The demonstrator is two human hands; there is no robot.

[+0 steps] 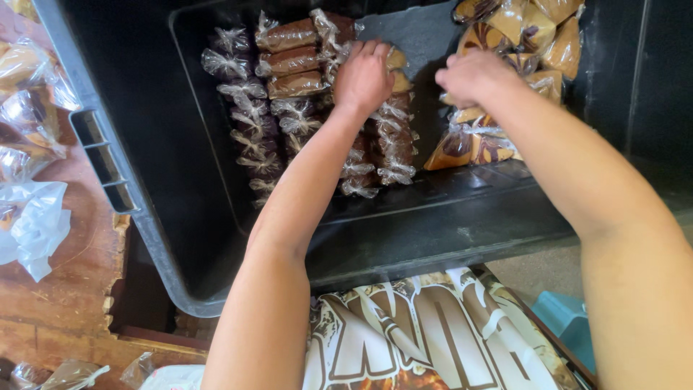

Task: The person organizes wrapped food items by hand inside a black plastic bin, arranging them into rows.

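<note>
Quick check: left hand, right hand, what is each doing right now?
Left hand: fingers curled down on a clear-wrapped brown cake piece in the dark plastic bin; grip cannot be told.
Right hand: closed, resting on clear-wrapped marbled cake pieces; hold cannot be told.

A single head-worn camera gives the only view. It looks steeply down from above the person's shoulders, so both forearms enter from the bottom edge and reach away toward the top of the frame. The left hand [363,76] and right hand [473,74] sit in the upper middle, near the lens and large in the frame. The view faces into a dark bin [137,217] that fills most of the picture, its far wall cut off by the top edge. The wooden table [72,289] shows along the left edge and a printed cloth [426,336] at the bottom centre. There is no second view to overlap.
</note>
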